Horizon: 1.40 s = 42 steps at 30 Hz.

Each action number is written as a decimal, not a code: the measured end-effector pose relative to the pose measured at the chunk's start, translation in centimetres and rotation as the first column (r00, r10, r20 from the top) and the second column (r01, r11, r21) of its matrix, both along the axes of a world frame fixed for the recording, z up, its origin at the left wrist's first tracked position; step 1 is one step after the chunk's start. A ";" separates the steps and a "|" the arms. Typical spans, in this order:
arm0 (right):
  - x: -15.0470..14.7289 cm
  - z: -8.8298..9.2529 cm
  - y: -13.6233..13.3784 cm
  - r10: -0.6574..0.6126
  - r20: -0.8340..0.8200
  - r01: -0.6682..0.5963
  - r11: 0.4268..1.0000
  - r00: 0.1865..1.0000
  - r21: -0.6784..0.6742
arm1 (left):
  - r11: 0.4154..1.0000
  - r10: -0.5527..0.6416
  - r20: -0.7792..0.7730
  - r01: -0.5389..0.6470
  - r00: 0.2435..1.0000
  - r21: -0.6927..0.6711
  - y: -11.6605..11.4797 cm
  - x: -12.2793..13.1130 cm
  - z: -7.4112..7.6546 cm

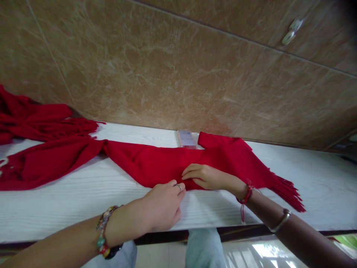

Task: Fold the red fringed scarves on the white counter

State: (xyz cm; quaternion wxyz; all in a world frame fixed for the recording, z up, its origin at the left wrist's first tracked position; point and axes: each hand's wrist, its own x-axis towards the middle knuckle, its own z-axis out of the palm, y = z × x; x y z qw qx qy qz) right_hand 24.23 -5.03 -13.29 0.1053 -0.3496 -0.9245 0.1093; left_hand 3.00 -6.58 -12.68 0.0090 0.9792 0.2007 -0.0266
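A long red scarf (164,160) with fringed ends lies lengthwise across the white wood-grain table. Its right part is folded over on itself, and the fringe fans out toward the right. My left hand (163,204), wearing a ring, is closed at the scarf's near edge, its fingertips curled on the fabric. Just right of it, my right hand (205,176) rests on the scarf with fingers stretched out over the cloth. The left thumb's contact with the fabric is partly hidden.
More red fringed cloth (36,119) is heaped at the far left. Behind the scarf, a small blurred rectangular item (186,139) lies against the brown marbled wall (156,74). A wall socket (292,31) is at upper right. The table's front edge (245,230) runs near my legs.
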 end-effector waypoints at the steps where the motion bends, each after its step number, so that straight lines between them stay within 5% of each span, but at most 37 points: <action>1: 0.3 -0.4 0.3 -0.035 0.017 0.035 0.999 0.999 0.020 | 1.000 -0.007 -0.003 0.007 1.000 -0.009 0.1 -0.1 0.2; 6: 3.0 -1.4 1.5 -0.338 0.041 0.324 0.927 0.940 0.190 | 0.999 -0.051 0.018 0.051 0.999 0.014 0.7 0.5 0.2; 12: 1.2 -0.9 0.7 -0.182 0.051 0.176 0.979 0.982 0.104 | 0.996 -0.043 0.121 0.033 0.992 0.081 1.4 1.5 -1.4; 20: 5.4 -1.7 3.4 -0.443 0.118 0.400 0.875 0.889 0.272 | 0.961 -0.015 -0.017 0.009 1.000 -0.275 2.3 -0.3 -1.2; 26: 5.3 -1.5 3.2 -0.415 -0.016 0.412 0.898 0.910 0.158 | 0.933 -0.024 -0.055 0.003 0.998 -0.361 2.3 -0.4 -0.5; 30: 5.0 -1.5 3.2 -0.489 -0.036 0.487 0.852 0.871 0.193 | 0.935 0.012 -0.047 -0.028 0.999 -0.354 2.3 -0.5 -0.7; 33: 3.3 -1.0 2.2 -0.418 -0.141 0.439 0.875 0.898 0.204 | 0.936 0.154 -0.062 -0.166 0.986 -0.310 2.1 -0.4 -0.9; 37: 0.4 -1.5 0.6 -0.171 -0.154 0.194 0.970 0.973 0.150 | 0.917 0.225 -0.112 -0.249 0.968 -0.312 1.9 -0.2 -0.7; 42: 0.1 -4.0 0.1 -0.153 -0.240 0.201 0.960 0.959 0.194 | 0.897 0.239 -0.212 -0.299 0.948 -0.327 2.3 -0.5 0.8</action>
